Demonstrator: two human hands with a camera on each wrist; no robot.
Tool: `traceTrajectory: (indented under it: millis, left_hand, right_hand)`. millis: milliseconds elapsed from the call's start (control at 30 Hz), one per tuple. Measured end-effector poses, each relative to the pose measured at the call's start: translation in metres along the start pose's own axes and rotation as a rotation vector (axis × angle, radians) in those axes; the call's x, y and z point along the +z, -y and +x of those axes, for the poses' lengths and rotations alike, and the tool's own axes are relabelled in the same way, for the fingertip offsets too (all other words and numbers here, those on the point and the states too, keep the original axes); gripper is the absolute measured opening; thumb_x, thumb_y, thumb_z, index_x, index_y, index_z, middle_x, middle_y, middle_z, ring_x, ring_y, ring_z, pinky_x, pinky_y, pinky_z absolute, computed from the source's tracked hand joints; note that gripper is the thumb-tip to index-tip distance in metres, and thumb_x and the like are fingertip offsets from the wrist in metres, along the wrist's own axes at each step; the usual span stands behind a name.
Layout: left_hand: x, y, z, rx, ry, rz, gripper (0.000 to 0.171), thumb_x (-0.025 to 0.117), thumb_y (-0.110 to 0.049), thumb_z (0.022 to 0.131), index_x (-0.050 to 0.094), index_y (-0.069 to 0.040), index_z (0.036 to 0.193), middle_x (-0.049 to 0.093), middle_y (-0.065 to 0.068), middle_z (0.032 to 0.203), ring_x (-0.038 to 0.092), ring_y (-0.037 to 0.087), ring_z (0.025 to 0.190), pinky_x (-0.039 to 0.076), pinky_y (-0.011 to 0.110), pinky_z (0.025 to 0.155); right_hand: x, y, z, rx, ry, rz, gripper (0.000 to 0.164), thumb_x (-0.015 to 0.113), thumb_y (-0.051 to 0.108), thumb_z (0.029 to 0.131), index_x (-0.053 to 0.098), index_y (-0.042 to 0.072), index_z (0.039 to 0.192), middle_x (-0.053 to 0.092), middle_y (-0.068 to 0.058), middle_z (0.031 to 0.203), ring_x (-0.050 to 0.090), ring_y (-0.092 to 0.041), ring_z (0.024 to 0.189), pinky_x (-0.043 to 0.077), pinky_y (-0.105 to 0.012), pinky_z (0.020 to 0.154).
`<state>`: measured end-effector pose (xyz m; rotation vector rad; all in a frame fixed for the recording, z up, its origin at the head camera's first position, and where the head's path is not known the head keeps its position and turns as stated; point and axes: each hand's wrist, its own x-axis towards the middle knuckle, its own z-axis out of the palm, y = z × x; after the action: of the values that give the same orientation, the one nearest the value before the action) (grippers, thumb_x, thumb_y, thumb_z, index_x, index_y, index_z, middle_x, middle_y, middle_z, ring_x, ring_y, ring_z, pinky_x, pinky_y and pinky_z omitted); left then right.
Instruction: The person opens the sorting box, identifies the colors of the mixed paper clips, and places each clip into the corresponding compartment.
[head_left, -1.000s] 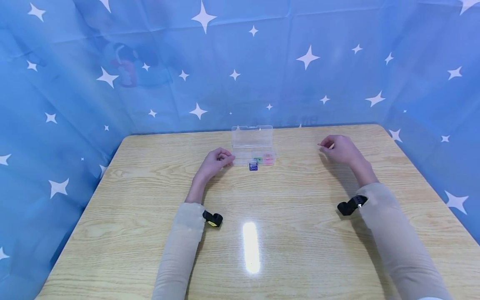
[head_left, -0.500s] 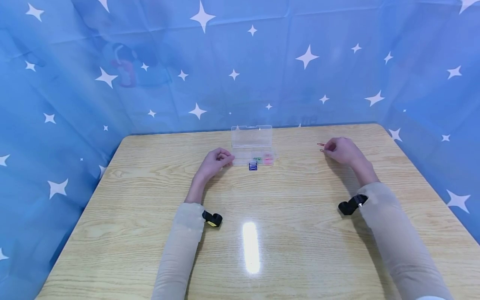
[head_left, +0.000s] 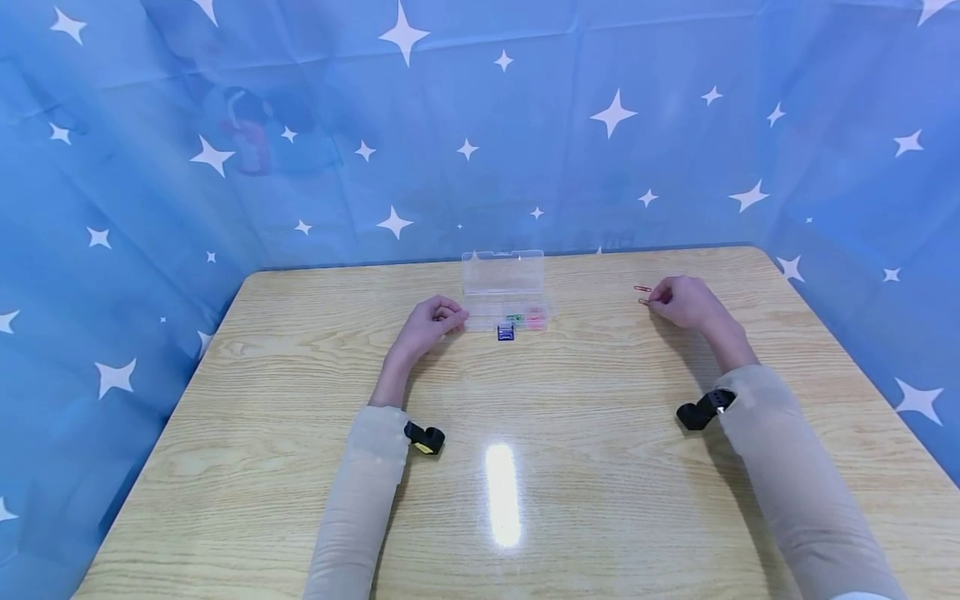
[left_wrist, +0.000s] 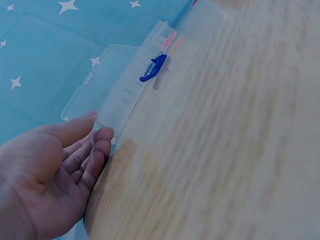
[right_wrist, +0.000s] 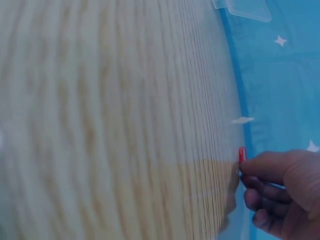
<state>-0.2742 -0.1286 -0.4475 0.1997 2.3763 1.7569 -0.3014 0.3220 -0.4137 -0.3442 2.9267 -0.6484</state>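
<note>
A clear plastic box (head_left: 483, 321) stands near the table's back edge, its transparent lid (head_left: 503, 273) raised. Green paper clips (head_left: 515, 318) lie in one compartment and pink pieces (head_left: 536, 318) in the one at the right. On the box's front sits a blue clasp (left_wrist: 153, 69). My left hand (head_left: 429, 323) holds the box's left end between thumb and curled fingers. Farther right, my right hand (head_left: 686, 302) pinches a red paper clip (head_left: 644, 301) at the tabletop. Just behind that one lies another red paper clip (head_left: 642, 288). In the right wrist view, red (right_wrist: 242, 154) shows beside the thumb tip.
The wooden table (head_left: 585, 433) ends at a blue curtain (head_left: 480, 125) with white stars, close behind the box. Black wrist cameras stick out from both sleeves. A bright light reflection (head_left: 502, 496) shows on the near tabletop.
My right hand has shifted slightly right and toward me, so two red paper clips show by its fingertips instead of one. My left hand and the box stay put.
</note>
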Motion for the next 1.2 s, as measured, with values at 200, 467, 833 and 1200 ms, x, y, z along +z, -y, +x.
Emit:
traceTrajectory:
  millis: [200,467,833,1200]
  left_hand:
    - [0.000,0.000,0.000,0.003,0.006,-0.014,0.025,0.066,-0.025,0.101,0.062,-0.002,0.113,0.066,0.012,0.094,0.062,0.024,0.089,0.049,0.031,0.079]
    - [0.000,0.000,-0.001,0.004,-0.001,0.005,0.026,0.066,-0.026,0.101,0.062,-0.004,0.113,0.067,0.011,0.094,0.063,0.024,0.089,0.049,0.031,0.078]
    - [0.000,0.000,-0.001,0.001,-0.007,0.015,0.025,0.066,-0.027,0.101,0.063,-0.004,0.112,0.066,0.011,0.093,0.062,0.024,0.088,0.045,0.031,0.075]
    - [0.000,0.001,-0.001,0.003,-0.003,0.017,0.025,0.065,-0.027,0.101,0.062,-0.004,0.113,0.066,0.011,0.094,0.062,0.024,0.089,0.046,0.030,0.076]
  right_hand:
    - [0.001,-0.001,0.000,-0.007,-0.009,0.010,0.020,0.057,0.011,0.100,0.065,-0.007,0.104,0.065,-0.023,0.099,0.061,-0.033,0.085,0.047,-0.045,0.073]
    - [0.001,0.004,-0.002,-0.016,-0.028,0.008,0.017,0.059,0.009,0.099,0.066,-0.006,0.103,0.066,-0.023,0.099,0.061,-0.034,0.086,0.047,-0.044,0.074]
    - [0.002,0.020,-0.002,-0.058,-0.049,0.032,0.019,0.061,0.011,0.100,0.067,-0.006,0.105,0.067,-0.023,0.100,0.062,-0.032,0.087,0.047,-0.038,0.069]
    - [0.001,0.043,0.003,-0.092,-0.054,0.043,0.018,0.060,0.009,0.100,0.067,-0.006,0.108,0.067,-0.022,0.101,0.063,-0.032,0.090,0.050,-0.046,0.076]
